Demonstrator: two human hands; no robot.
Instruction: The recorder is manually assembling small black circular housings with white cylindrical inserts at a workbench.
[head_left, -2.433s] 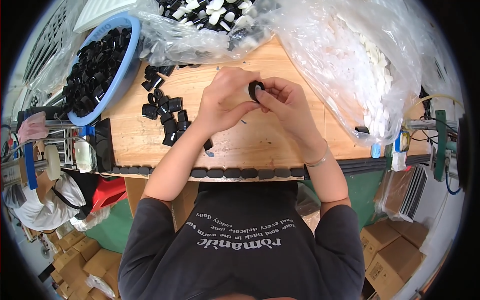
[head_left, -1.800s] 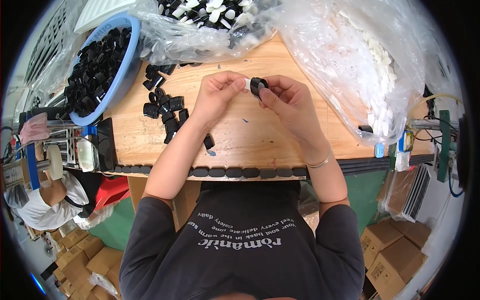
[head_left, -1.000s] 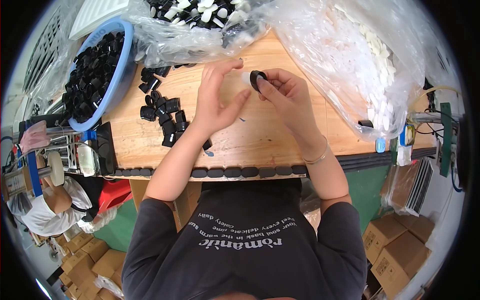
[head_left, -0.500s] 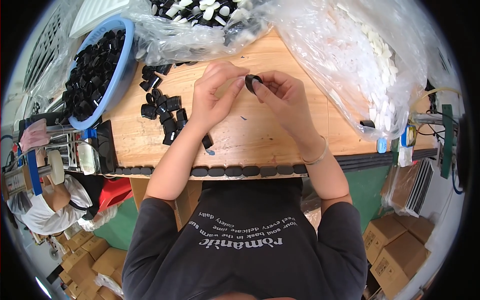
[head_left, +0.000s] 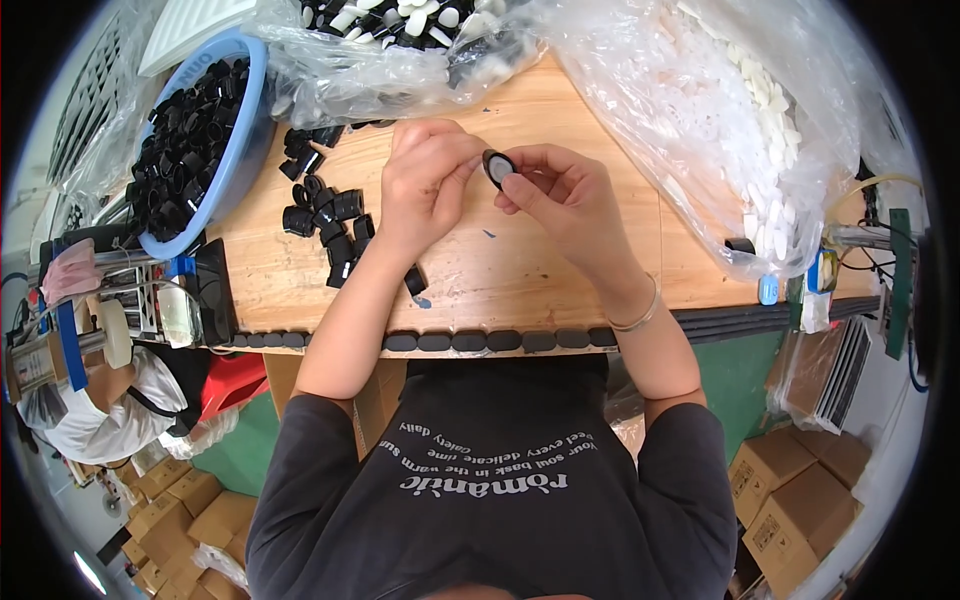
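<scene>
My right hand point(head_left: 568, 200) pinches a short black oval cap point(head_left: 488, 158) between thumb and fingers, its opening turned up toward me. Inside that opening shows a pale translucent disc point(head_left: 501, 171). My left hand point(head_left: 432, 180) is closed, with thumb and index fingertips pressed together at the cap's left edge. Whatever those fingertips grip is hidden. Left of my left forearm, several loose black caps point(head_left: 339, 250) lie scattered on the wooden table point(head_left: 500, 270).
A blue basin point(head_left: 258, 110) full of black caps stands at the far left. Clear plastic bags hold black and white pieces point(head_left: 415, 20) at the back and white pieces point(head_left: 770, 150) at the right. A row of black oval pieces point(head_left: 470, 341) lines the table's front edge.
The cap has turned in my right hand, so its opening and the pale disc face me more. My left thumb and index finger have come together beside it.
</scene>
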